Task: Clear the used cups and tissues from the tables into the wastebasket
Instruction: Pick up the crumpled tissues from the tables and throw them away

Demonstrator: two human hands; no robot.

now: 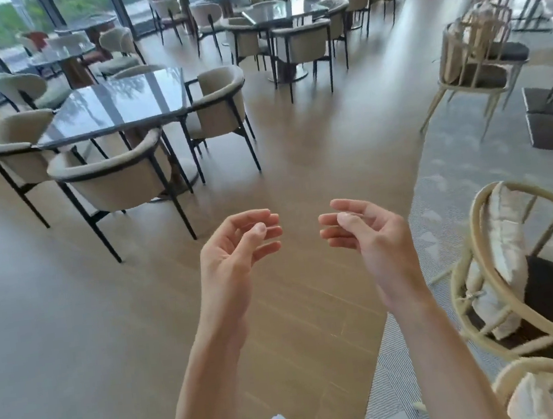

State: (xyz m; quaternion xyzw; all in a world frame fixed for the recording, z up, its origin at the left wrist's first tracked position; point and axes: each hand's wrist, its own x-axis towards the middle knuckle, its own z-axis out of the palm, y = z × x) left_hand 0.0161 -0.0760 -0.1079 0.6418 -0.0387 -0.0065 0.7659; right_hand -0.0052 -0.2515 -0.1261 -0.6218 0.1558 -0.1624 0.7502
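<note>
— What do the hands show, left to right?
— The left hand (234,248) is raised palm-inward over the wooden floor (74,318), fingers loosely curled, holding nothing. The right hand (371,233) mirrors it just beside, fingers relaxed, equally empty.

— And the cups, the tissues, the wastebasket?
— No cup, tissue or wastebasket can be made out. Well ahead and left of the left hand stands a dark glossy square table (115,105) ringed by beige armchairs (116,179). A cream rattan chair (516,271) sits just right of the right forearm.
</note>
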